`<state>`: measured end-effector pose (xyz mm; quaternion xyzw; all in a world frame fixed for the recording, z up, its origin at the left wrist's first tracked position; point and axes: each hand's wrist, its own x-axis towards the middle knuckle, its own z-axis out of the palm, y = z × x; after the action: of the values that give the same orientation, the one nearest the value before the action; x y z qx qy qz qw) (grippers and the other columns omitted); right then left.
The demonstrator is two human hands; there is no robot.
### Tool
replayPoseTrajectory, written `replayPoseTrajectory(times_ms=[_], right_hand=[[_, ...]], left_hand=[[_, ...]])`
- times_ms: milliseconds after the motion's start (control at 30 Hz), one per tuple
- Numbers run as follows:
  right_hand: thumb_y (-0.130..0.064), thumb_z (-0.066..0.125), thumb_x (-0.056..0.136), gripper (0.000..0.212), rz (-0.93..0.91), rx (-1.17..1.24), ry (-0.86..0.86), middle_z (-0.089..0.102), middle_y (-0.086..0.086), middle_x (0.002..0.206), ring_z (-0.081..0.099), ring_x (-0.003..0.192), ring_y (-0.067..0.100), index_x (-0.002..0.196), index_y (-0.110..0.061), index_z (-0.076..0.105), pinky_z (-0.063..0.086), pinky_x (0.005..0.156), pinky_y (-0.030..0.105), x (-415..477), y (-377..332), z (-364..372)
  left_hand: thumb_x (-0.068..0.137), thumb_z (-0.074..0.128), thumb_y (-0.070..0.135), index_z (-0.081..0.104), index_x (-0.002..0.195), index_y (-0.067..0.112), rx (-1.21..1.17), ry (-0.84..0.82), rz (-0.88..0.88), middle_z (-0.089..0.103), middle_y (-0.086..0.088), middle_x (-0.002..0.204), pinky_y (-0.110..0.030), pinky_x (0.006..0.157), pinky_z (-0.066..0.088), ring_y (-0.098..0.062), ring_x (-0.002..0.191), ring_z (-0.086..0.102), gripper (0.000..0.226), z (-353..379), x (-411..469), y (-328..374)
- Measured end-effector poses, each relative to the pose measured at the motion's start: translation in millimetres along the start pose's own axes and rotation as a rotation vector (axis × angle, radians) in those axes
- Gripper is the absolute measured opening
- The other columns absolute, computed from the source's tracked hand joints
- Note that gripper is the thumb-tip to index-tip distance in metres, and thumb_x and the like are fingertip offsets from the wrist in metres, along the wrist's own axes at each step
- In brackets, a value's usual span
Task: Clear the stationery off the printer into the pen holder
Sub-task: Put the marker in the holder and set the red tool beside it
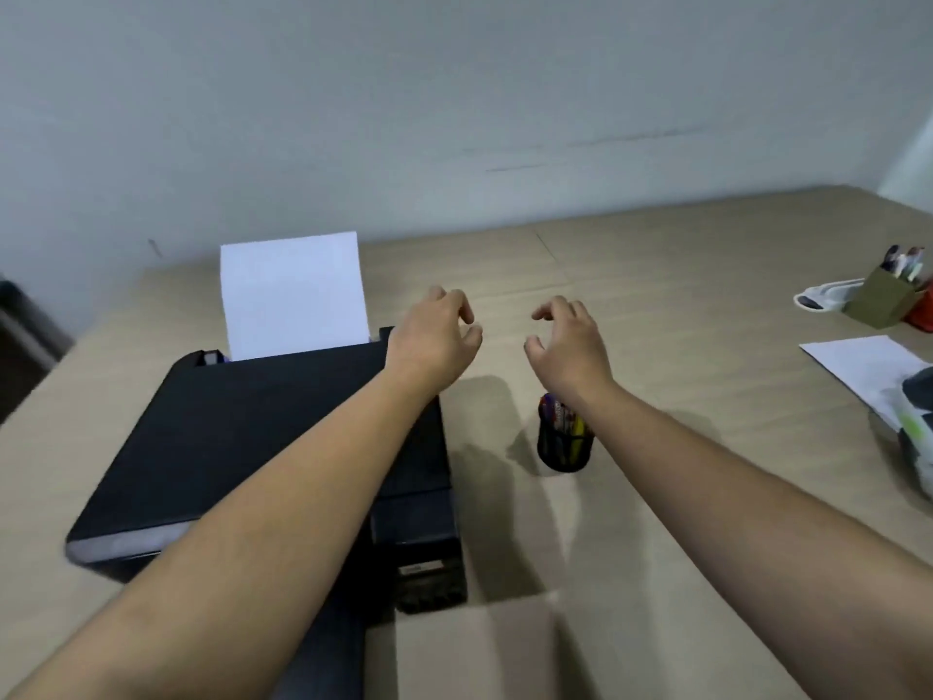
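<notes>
A black printer [242, 437] sits on the beige table at the left, with white paper [293, 295] standing in its rear feed. Its flat lid shows no stationery. To its right stands a black mesh pen holder [563, 447] with several coloured pens in it. My left hand [436, 336] hovers over the printer's back right corner, fingers curled and apart, holding nothing. My right hand [568, 341] hangs above and behind the pen holder, fingers also loosely apart and empty.
At the far right stand a brown box of markers [888, 295], a red container [921, 310], a white sheet [868, 366] and a dark object with green [916, 437]. A cardboard piece [484, 654] lies near the front edge. A grey wall rises behind.
</notes>
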<state>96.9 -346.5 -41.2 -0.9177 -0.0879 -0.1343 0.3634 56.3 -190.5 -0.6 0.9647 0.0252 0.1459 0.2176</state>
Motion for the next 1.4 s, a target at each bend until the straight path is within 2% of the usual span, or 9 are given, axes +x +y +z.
replayPoseTrajectory(times_ms=[200, 433, 533, 733, 833, 1000, 1167, 1300, 1400], right_hand=[[-0.015, 0.056, 0.083, 0.019, -0.281, 0.249, -0.11, 0.052, -0.005, 0.104, 0.052, 0.075, 0.01, 0.102, -0.014, 0.058, 0.041, 0.076, 0.025, -57.4, -146.9, 43.6], [-0.012, 0.056, 0.083, 0.014, -0.687, 0.252, -0.349, 0.056, -0.001, 0.105, 0.056, 0.084, 0.015, 0.097, -0.014, 0.059, 0.045, 0.074, 0.024, -177.5, -246.8, 118.5], [-0.011, 0.053, 0.08, 0.013, -0.831, 0.166, -0.443, 0.06, 0.005, 0.095, 0.057, 0.081, 0.02, 0.09, -0.011, 0.061, 0.045, 0.071, 0.026, -225.3, -256.9, 159.6], [-0.027, 0.053, 0.085, 0.033, -0.724, -0.25, -0.977, 0.056, 0.005, 0.121, 0.05, 0.117, 0.025, 0.117, -0.017, 0.057, 0.045, 0.097, 0.041, -292.1, -232.3, 236.8], [-0.028, 0.055, 0.086, 0.037, -0.688, -0.381, -1.118, 0.057, 0.006, 0.123, 0.048, 0.118, 0.027, 0.121, -0.02, 0.054, 0.043, 0.1, 0.043, -309.0, -231.1, 260.3], [-0.025, 0.064, 0.081, 0.031, -0.594, -0.39, -1.204, 0.062, 0.011, 0.116, 0.057, 0.106, 0.031, 0.111, -0.019, 0.056, 0.045, 0.086, 0.036, -309.3, -237.2, 273.6], [-0.016, 0.071, 0.078, 0.017, -0.462, -0.292, -1.303, 0.066, 0.013, 0.105, 0.068, 0.086, 0.028, 0.089, -0.018, 0.058, 0.054, 0.072, 0.032, -303.0, -245.7, 274.6], [-0.022, 0.072, 0.078, 0.015, -0.54, -0.246, -1.245, 0.06, 0.006, 0.092, 0.055, 0.085, 0.021, 0.087, -0.017, 0.061, 0.036, 0.062, 0.023, -296.3, -271.7, 268.1], [-0.024, 0.073, 0.077, 0.013, -0.558, -0.174, -1.232, 0.056, 0.0, 0.087, 0.051, 0.08, 0.016, 0.081, -0.02, 0.061, 0.037, 0.059, 0.024, -286.1, -300.6, 254.1]], left_hand=[[0.087, 0.051, 0.026, 0.062, 0.09, 0.015, 0.051, 0.268, -0.179, 0.063, -0.001, 0.103, -0.034, 0.074, 0.047, -0.023, 0.09, 0.061, 0.016, -119.1, -63.3, -107.6], [0.084, 0.052, 0.028, 0.062, 0.085, 0.016, 0.179, 0.32, -0.457, 0.065, -0.004, 0.099, -0.036, 0.076, 0.049, -0.029, 0.092, 0.061, 0.015, -173.3, -175.9, -247.7], [0.085, 0.053, 0.028, 0.064, 0.088, 0.017, 0.191, 0.228, -0.556, 0.065, -0.006, 0.101, -0.036, 0.078, 0.049, -0.03, 0.096, 0.061, 0.016, -159.5, -226.0, -295.9], [0.087, 0.054, 0.031, 0.059, 0.116, 0.017, 0.163, -0.223, -0.713, 0.056, -0.009, 0.123, -0.036, 0.091, 0.047, -0.029, 0.116, 0.055, 0.033, -98.6, -301.8, -359.5], [0.087, 0.055, 0.03, 0.056, 0.121, 0.013, 0.135, -0.339, -0.765, 0.056, -0.012, 0.126, -0.036, 0.093, 0.046, -0.031, 0.118, 0.054, 0.038, -77.9, -325.0, -379.5], [0.085, 0.056, 0.024, 0.064, 0.103, 0.008, 0.14, -0.34, -0.755, 0.064, -0.016, 0.11, -0.038, 0.082, 0.05, -0.035, 0.101, 0.062, 0.025, -61.6, -340.9, -396.2], [0.09, 0.05, 0.018, 0.06, 0.104, 0.003, 0.195, -0.371, -0.726, 0.062, -0.019, 0.111, -0.038, 0.081, 0.048, -0.037, 0.103, 0.061, 0.023, -60.7, -342.9, -402.0], [0.088, 0.051, 0.02, 0.061, 0.098, 0.004, 0.146, -0.264, -0.782, 0.065, -0.02, 0.105, -0.034, 0.07, 0.044, -0.037, 0.096, 0.062, 0.022, -89.0, -345.8, -412.5], [0.085, 0.056, 0.023, 0.063, 0.095, 0.004, 0.12, -0.115, -0.785, 0.067, -0.019, 0.098, -0.034, 0.067, 0.045, -0.037, 0.091, 0.062, 0.023, -124.9, -338.9, -414.9]])
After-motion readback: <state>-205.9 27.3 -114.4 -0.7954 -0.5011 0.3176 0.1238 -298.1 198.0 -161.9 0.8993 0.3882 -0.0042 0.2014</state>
